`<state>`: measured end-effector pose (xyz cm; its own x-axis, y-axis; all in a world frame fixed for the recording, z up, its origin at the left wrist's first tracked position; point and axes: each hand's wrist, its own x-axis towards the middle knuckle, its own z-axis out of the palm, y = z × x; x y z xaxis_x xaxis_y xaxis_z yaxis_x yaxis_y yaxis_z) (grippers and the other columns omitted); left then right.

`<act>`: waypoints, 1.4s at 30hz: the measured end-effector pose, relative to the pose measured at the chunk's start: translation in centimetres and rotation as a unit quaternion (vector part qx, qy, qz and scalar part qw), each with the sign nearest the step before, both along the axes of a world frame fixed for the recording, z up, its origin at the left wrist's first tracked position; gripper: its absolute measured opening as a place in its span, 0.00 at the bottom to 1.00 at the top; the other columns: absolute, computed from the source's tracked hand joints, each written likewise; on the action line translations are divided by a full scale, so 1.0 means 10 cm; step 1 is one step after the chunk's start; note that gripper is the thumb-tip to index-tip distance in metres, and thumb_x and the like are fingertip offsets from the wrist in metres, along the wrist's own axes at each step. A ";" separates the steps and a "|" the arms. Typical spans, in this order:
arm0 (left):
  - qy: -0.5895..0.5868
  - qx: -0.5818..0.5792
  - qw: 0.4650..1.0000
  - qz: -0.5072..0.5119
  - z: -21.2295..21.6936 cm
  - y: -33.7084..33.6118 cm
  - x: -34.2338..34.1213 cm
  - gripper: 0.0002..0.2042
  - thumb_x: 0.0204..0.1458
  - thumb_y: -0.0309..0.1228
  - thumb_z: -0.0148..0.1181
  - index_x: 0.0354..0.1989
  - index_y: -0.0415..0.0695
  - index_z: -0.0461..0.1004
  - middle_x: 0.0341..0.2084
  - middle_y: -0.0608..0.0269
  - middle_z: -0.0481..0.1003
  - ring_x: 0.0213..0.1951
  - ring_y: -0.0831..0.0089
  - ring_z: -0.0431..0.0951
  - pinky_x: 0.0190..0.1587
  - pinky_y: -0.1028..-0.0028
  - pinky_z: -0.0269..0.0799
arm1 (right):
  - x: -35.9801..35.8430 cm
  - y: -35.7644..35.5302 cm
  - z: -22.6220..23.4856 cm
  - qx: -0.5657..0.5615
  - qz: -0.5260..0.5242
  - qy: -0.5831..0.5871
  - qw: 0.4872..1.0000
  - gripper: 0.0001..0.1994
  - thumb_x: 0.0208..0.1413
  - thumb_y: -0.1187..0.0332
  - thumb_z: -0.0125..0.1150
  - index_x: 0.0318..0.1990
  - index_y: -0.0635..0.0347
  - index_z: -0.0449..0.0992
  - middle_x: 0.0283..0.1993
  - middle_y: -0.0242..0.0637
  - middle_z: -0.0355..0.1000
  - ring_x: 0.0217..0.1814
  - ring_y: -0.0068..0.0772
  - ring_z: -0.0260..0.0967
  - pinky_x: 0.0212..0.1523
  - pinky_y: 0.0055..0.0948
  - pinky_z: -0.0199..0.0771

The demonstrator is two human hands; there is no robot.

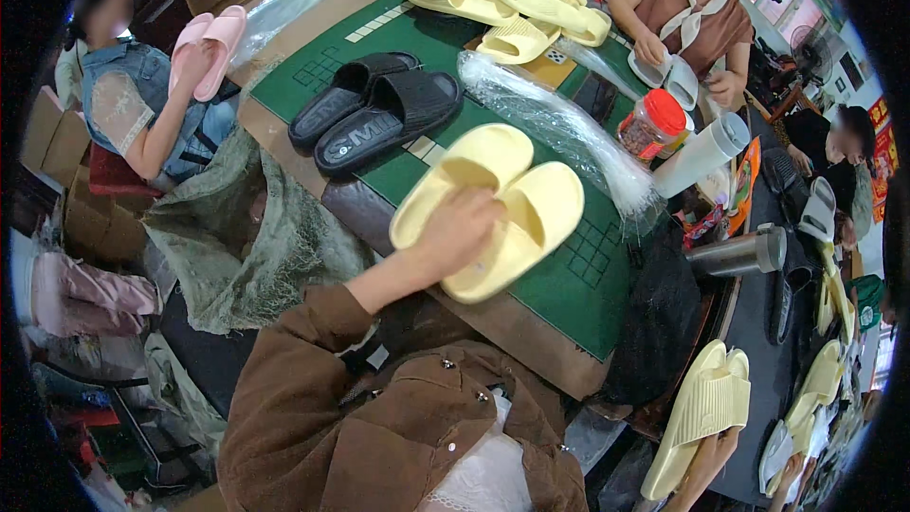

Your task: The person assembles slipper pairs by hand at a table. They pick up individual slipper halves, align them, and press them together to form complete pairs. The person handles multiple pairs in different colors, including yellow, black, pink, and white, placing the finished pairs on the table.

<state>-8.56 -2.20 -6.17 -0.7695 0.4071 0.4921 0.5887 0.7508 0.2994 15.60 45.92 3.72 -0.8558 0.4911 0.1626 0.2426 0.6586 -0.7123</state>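
The left hand (460, 228) grips the yellow slippers (550, 204) where their inner sides meet, over the green mat (573, 308); the right cannot be made out. Black slippers (417, 104) lie at ten o'clock. The step appears to be pairing; the next move likely calls for keeping both soles together.

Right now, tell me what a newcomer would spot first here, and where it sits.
The eye would likely land on the pale yellow slippers held in the left hand, mid-picture over the green mat. Next come the heap of yellow slippers toward the far side and the black slippers left of the held pair. The red-lidded jar, right of centre, also stands out.
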 end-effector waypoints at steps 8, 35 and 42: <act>0.018 -0.020 0.994 0.102 0.02 -0.87 -0.37 0.15 0.49 0.23 0.56 0.46 0.45 0.74 0.50 0.50 0.73 0.52 0.54 0.73 0.57 0.60 0.67 | -0.21 -0.58 0.12 -0.132 -0.053 0.059 0.988 0.26 0.58 0.63 0.58 0.58 0.72 0.63 0.53 0.49 0.70 0.53 0.37 0.68 0.52 0.32 0.68; 0.107 0.019 0.964 0.243 0.14 -1.47 -0.60 0.23 0.49 0.24 0.60 0.56 0.42 0.70 0.59 0.38 0.62 0.60 0.42 0.63 0.60 0.54 0.62 | -1.62 -2.21 -0.20 -0.425 0.294 -0.155 0.842 0.25 0.67 0.63 0.49 0.69 0.60 0.56 0.62 0.33 0.66 0.24 0.10 0.47 0.25 0.12 0.51; 0.027 0.067 0.994 0.081 0.51 -0.65 -0.24 0.20 0.52 0.25 0.58 0.55 0.43 0.71 0.57 0.46 0.67 0.59 0.45 0.65 0.59 0.56 0.64 | -1.40 -2.10 0.20 -0.370 0.347 -0.149 0.849 0.21 0.67 0.69 0.44 0.66 0.60 0.60 0.61 0.37 0.67 0.29 0.14 0.59 0.33 0.16 0.62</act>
<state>-10.98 -8.75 -1.08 -0.7908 0.2078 0.5757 0.4810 0.7927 0.3746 1.65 24.91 5.69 -0.9302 -0.2734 -0.2449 0.2207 0.1164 -0.9684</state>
